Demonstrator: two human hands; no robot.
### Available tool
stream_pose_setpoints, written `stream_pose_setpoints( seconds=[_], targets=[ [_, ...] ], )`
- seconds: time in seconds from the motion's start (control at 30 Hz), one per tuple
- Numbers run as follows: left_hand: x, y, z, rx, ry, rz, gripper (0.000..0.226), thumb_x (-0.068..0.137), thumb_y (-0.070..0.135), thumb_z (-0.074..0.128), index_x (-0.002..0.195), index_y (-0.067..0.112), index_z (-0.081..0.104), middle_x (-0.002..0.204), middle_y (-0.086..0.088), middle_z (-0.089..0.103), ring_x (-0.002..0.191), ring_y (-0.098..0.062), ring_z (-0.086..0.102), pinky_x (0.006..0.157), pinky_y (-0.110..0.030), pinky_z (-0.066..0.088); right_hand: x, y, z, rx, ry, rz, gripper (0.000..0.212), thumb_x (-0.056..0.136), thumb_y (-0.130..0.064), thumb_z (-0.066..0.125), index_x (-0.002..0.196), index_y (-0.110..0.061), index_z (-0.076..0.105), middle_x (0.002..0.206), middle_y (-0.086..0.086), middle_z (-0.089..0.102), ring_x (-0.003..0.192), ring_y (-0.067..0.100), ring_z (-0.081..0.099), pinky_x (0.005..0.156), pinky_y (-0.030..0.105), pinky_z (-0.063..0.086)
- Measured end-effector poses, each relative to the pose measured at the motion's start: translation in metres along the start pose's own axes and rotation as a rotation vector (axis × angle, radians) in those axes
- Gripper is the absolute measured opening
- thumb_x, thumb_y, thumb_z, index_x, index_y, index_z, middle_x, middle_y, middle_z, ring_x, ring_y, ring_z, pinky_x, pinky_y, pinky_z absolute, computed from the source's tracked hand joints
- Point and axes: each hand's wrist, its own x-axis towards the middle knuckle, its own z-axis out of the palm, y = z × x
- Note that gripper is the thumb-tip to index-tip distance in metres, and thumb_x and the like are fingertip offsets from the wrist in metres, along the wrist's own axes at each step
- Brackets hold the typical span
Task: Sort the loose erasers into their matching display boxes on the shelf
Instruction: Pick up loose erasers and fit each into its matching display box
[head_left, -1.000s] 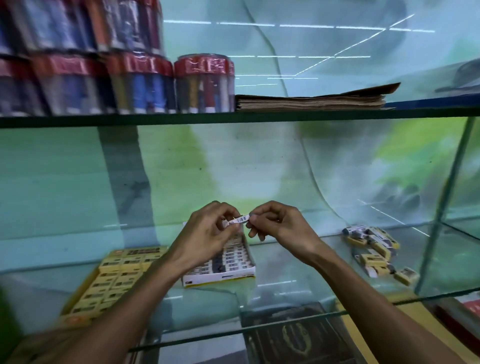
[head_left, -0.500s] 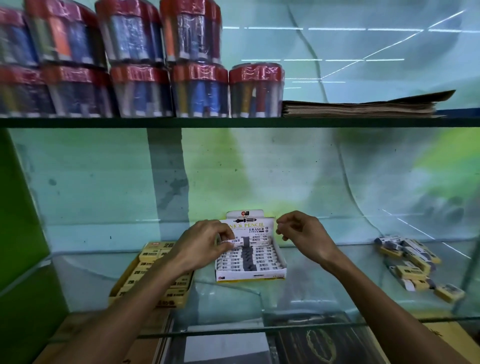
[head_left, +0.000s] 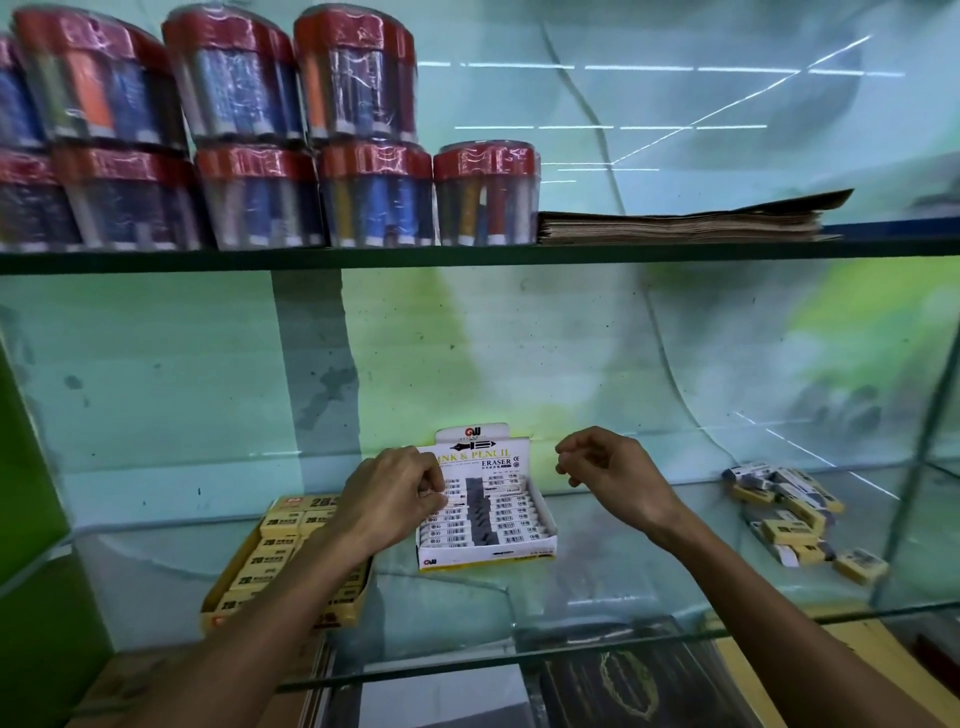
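1. Nearest the camera, under the front edge of the glass shelf (head_left: 571, 587), a dark book with a gold emblem (head_left: 628, 680) lies on the level below, with a white sheet just left of it.
2. Both forearms reach in over the front edge of the shelf toward its middle.
3. At the near left stands the yellow display box (head_left: 280, 561), filled with rows of yellow erasers; the left forearm crosses over its right side.
4. The left hand (head_left: 389, 501) is at the left edge of the white display box (head_left: 485, 519), its fingers curled and pinching a white eraser (head_left: 449, 503) that lies in or just over the left-hand rows (whether it already rests among the others cannot be told).
5. The white display box sits mid-shelf with its printed flap upright at the far side, reading "INK & PENCIL ERASER"; white barcoded erasers with dark ends fill it in two columns.
6. The right hand (head_left: 613, 473) hovers just right of the flap, clear of the box, fingers loosely curled with nothing in them.
7. Well apart at the right, a heap of loose erasers (head_left: 789, 512) lies on the glass, yellow ones and white ones mixed.
8. Farther and higher, the upper shelf (head_left: 467, 257) carries red-lidded jars of pens (head_left: 374, 195) stacked two high at the left, and a flat stack of brown paper (head_left: 680, 223) at the right.
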Motion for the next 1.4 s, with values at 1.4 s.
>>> stream_pose_setpoints(
  seconds=[1.4],
  targets=[
    [0.054,0.222,0.086,-0.6,-0.23,0.386,0.005,0.093,0.03,0.062,0.095,0.027,0.066,0.087,0.016,0.061,0.069,0.003,0.052,0.063,-0.013,0.039,-0.047,0.082,-0.203,-0.615,0.195,0.493,0.044,0.086,-0.037,0.07,0.084,0.007,0.073,0.065,0.012,0.061,0.059,0.018,0.049,0.056,0.028,0.037]
  ],
)
